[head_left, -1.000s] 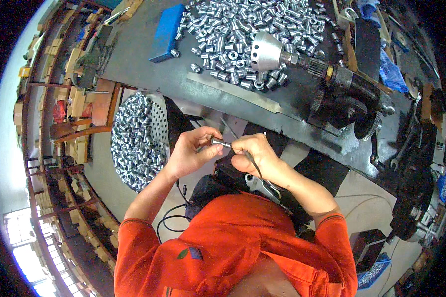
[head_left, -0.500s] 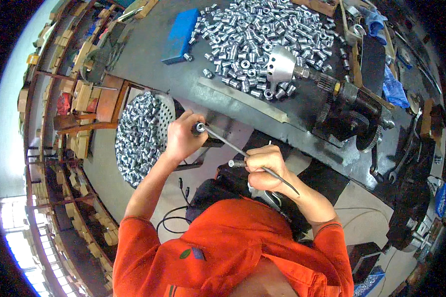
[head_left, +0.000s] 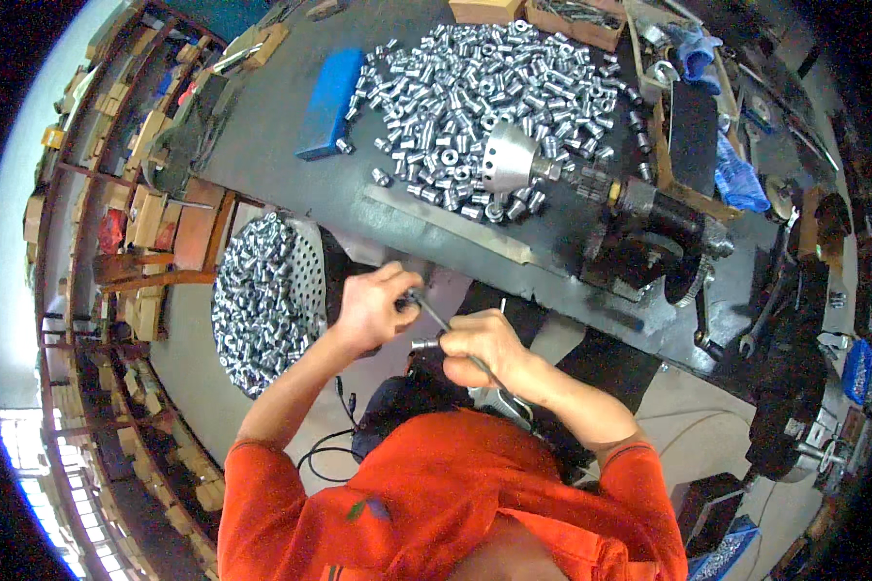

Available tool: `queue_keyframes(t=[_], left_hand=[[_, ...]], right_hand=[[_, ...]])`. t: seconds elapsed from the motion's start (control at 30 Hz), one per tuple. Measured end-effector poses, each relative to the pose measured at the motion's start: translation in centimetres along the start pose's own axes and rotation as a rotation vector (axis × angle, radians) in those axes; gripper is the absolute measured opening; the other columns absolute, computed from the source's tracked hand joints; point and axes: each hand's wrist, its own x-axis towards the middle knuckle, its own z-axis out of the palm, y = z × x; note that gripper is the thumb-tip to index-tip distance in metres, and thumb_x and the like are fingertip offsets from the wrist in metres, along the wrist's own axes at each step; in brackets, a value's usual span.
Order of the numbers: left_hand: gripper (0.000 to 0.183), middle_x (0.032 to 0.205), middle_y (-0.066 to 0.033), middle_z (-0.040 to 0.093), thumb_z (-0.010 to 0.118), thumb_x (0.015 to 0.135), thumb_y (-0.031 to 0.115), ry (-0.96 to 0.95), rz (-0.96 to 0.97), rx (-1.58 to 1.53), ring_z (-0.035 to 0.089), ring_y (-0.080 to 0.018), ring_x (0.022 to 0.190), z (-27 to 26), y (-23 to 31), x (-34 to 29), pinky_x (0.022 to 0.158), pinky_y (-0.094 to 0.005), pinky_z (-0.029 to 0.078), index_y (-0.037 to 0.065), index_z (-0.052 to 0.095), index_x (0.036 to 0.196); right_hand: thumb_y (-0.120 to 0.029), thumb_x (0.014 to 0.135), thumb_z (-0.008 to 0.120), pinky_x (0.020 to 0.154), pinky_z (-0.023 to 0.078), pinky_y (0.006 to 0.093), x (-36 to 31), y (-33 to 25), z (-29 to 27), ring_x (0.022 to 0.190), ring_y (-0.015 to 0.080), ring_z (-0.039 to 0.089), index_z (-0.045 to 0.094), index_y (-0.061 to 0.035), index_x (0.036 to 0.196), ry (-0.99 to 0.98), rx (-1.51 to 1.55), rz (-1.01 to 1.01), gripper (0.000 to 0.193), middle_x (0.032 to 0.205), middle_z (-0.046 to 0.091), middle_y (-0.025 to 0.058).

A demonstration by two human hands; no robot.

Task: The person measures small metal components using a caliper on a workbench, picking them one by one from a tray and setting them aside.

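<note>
My left hand (head_left: 373, 305) is closed around a small metal fitting (head_left: 410, 298), mostly covered by its fingers. A thin dark grey rod (head_left: 433, 314), like a round file, slants from that fitting into my right hand (head_left: 489, 347). Whether its tip is inside the fitting's hole, I cannot tell. My right fingers are wrapped round the rod, and its back end runs along the palm toward the wrist. Another shiny cylindrical fitting (head_left: 424, 344) pokes out of the same right hand, below the rod. Both hands are above my lap, in front of the bench edge.
A perforated basin (head_left: 310, 281) heaped with fittings stands left of my left hand. On the dark bench (head_left: 262, 145) lie a large pile of fittings (head_left: 475, 107), a blue block (head_left: 330, 105) and a clamped mechanical device with a silver cone-shaped head (head_left: 510, 158). Shelving (head_left: 87, 232) lines the left.
My hands have come closer together, so less of the rod shows between them. The whole view has shifted slightly. Both hands keep their hold.
</note>
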Motion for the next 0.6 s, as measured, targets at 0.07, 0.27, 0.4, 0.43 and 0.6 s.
queue_keyframes(t=[0.07, 0.27, 0.4, 0.43, 0.6], left_hand=[[0.027, 0.073, -0.0082, 0.057, 0.066, 0.061, 0.012, 0.06, -0.052, 0.024, 0.059, -0.0294, 0.063, -1.0, -1.3, 0.9, 0.056, -0.0384, 0.048, 0.009, 0.064, 0.088], [0.028, 0.082, -0.0133, 0.065, 0.065, 0.068, 0.02, 0.17, -0.194, 0.039, 0.062, -0.0326, 0.071, -3.1, -4.3, 9.1, 0.066, -0.0402, 0.05, 0.008, 0.066, 0.093], [0.037, 0.078, -0.0015, 0.06, 0.063, 0.079, 0.005, 0.285, -0.265, -0.671, 0.054, -0.0069, 0.055, -3.7, -4.9, 16.2, 0.05, -0.0227, 0.044, -0.001, 0.055, 0.114], [0.038, 0.082, -0.003, 0.06, 0.062, 0.081, 0.005, 0.303, -0.254, -0.692, 0.055, -0.0073, 0.057, -4.6, -4.5, 16.6, 0.051, -0.0226, 0.046, -0.003, 0.052, 0.117], [0.033, 0.08, -0.0125, 0.064, 0.065, 0.077, 0.019, 0.066, -0.155, -0.142, 0.063, -0.0236, 0.067, -8.8, -5.8, 9.1, 0.063, -0.0353, 0.049, 0.005, 0.061, 0.107]], right_hand=[[-0.017, 0.062, 0.066, 0.045, 0.04, 0.0407, -0.1, -0.4, -0.2, 0.051, 0.0287, 0.05, 0.047, -0.0088, 0.061, 0.066, -0.1, -0.092, 0.021, 0.058, 0.043, 0.0068], [-0.017, 0.061, 0.068, 0.046, 0.038, 0.0405, -0.2, -0.1, 0.3, 0.051, 0.0291, 0.049, 0.044, -0.0091, 0.061, 0.092, -0.094, -0.117, 0.025, 0.059, 0.04, 0.0074], [-0.015, 0.061, 0.068, 0.047, 0.034, 0.0409, -0.4, 0.7, 0.4, 0.052, 0.0296, 0.047, 0.042, -0.0081, 0.06, 0.036, -0.006, -0.052, 0.027, 0.059, 0.04, 0.0084], [-0.015, 0.061, 0.068, 0.047, 0.033, 0.0408, -0.5, 0.8, 0.4, 0.053, 0.0295, 0.047, 0.041, -0.0078, 0.06, 0.034, 0.006, -0.047, 0.028, 0.059, 0.04, 0.0087], [-0.008, 0.056, 0.068, 0.043, 0.027, 0.038, -0.5, 0.9, 0.4, 0.045, 0.0267, 0.041, 0.035, -0.0086, 0.057, 0.083, 0.001, -0.021, 0.033, 0.055, 0.033, 0.0078]])
